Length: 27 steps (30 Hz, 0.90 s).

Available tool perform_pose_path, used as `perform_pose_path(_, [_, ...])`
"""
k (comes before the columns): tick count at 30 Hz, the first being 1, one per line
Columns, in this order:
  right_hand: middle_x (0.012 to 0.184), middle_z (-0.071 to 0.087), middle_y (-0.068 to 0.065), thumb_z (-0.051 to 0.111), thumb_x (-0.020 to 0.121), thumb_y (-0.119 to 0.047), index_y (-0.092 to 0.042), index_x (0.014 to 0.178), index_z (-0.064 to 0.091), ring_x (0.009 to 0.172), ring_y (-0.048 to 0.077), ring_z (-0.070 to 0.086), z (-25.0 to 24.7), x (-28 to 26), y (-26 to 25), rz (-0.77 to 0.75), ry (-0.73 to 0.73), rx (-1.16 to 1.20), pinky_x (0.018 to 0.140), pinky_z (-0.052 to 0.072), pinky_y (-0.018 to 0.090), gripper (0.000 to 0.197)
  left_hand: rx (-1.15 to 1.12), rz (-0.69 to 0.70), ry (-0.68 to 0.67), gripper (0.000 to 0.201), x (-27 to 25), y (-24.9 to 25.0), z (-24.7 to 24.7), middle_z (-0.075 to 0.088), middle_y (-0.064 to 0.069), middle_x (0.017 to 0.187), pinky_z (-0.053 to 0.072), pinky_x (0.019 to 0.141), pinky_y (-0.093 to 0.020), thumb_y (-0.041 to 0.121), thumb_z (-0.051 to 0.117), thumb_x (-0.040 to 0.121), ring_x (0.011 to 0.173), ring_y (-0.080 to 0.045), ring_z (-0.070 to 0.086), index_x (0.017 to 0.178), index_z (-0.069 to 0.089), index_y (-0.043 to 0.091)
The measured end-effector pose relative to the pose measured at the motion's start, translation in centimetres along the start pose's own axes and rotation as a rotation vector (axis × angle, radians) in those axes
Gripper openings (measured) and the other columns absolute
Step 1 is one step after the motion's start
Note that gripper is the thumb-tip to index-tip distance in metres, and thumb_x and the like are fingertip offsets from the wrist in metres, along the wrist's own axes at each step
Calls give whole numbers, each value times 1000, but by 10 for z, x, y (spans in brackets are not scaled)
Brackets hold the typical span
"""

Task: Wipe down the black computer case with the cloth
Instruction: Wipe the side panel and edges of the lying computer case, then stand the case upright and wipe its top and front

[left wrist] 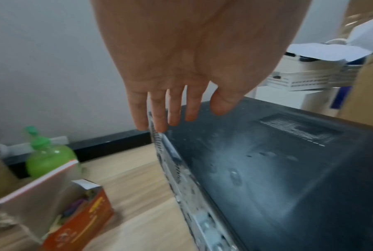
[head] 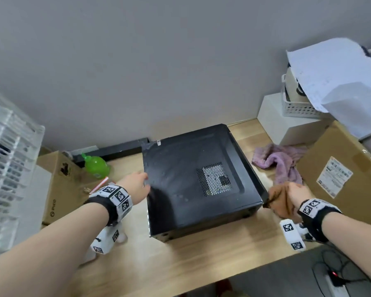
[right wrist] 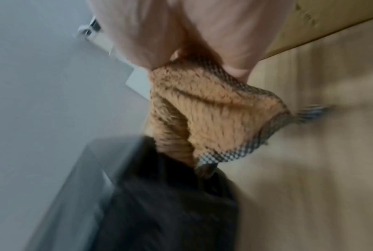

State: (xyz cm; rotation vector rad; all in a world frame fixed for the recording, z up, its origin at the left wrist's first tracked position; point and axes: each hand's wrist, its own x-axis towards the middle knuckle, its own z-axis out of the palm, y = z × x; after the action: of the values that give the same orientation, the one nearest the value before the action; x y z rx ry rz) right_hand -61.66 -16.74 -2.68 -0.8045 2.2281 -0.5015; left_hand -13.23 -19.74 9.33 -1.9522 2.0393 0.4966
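The right hand [head: 296,195] has its grip clamped on a bunched brown cloth [head: 280,200], fingers and thumb curled around the fabric, and the cloth presses against the near right corner of the black computer case [head: 193,179]; the right wrist view shows the fuzzy orange-brown cloth [right wrist: 207,110] with a checkered hem hanging from the fist down onto the dark edge of the case [right wrist: 170,203], though that view is blurred. The left hand [head: 135,185] has its grip apart, fingers straight and slightly spread, reaching at the left edge of the case; in the left wrist view the fingertips [left wrist: 159,122] lie at the top of the case's metal rear panel, and I cannot tell whether they touch it. The case lies flat near the middle of the wooden tabletop [head: 201,258], toward the back edge, its dusty side panel with a mesh vent facing up. A purple cloth [head: 281,161] lies crumpled just right of the case, next to a cardboard box [head: 341,174] at the right edge. A green bottle [head: 95,165] stands toward the back left corner, beside another cardboard box [head: 60,185].
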Motion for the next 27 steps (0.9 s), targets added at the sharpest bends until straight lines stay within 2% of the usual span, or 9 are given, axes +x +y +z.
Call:
perform_pose_path(2, [129,57,29,37,96,-22,5,127,56,122,38,54,6,42,-13,20,-16,24,104,42,42,45,-19,-84,4,43,3,-3,-7,55,-13,137,42,101,-36,32,42,100,124,-32,54,136,51,12])
perform_pose_path(4, [131,57,28,37,100,-12,3,134,53,123,37,56,-3,47,-54,-74,-16,-10,105,43,42,40,-66,-171,19,45,6,-4,-12,55,-16,139,42,98,-34,29,42,100,126,-32,54,139,49,8])
perform_pose_path(6, [138,50,31,33,104,-23,3,137,48,128,40,49,-11,30,-106,-45,-47,64,109,36,41,45,-129,-224,31,45,10,-7,-12,56,-17,137,45,93,-33,27,41,100,122,-33,57,139,48,6])
perform_pose_path(9, [141,50,25,34,78,-67,-6,137,51,126,40,49,2,50,-147,-48,-81,48,112,33,46,87,-186,-291,12,45,19,-14,-7,59,-17,134,46,89,-32,30,39,100,118,-33,59,138,48,6])
perform_pose_path(12, [133,59,16,58,56,-78,-11,133,57,117,37,58,18,54,-176,-86,-170,-18,106,43,46,103,-246,-336,-7,46,34,-18,-4,62,-16,130,42,92,-33,36,39,99,115,-32,60,134,50,7])
perform_pose_path(16, [134,60,11,75,81,-40,-9,131,61,118,30,59,32,36,-223,-171,-196,-94,97,42,28,60,-370,-366,-5,48,71,-24,-15,60,-20,131,42,96,-34,39,39,100,119,-34,57,132,50,4])
perform_pose_path(20, [96,64,13,67,85,-14,-8,82,66,66,21,54,49,47,-257,-168,-175,-113,55,38,23,7,-477,-368,-1,45,113,-28,-28,64,-19,120,42,88,-34,41,39,101,111,-34,59,114,58,2])
perform_pose_path(23, [95,66,13,64,80,-19,-1,93,66,79,30,60,57,51,-278,-141,-158,-223,64,44,28,22,-577,-404,-53,44,142,-33,-26,68,-23,111,51,92,-38,45,38,97,105,-37,64,92,56,6])
perform_pose_path(27, [94,58,17,55,86,-16,-7,83,59,80,31,54,70,58,-294,-111,-268,-501,68,38,28,10,-716,-461,-120,61,170,-36,-22,62,-25,124,50,100,-49,47,35,98,109,-39,63,123,56,-4])
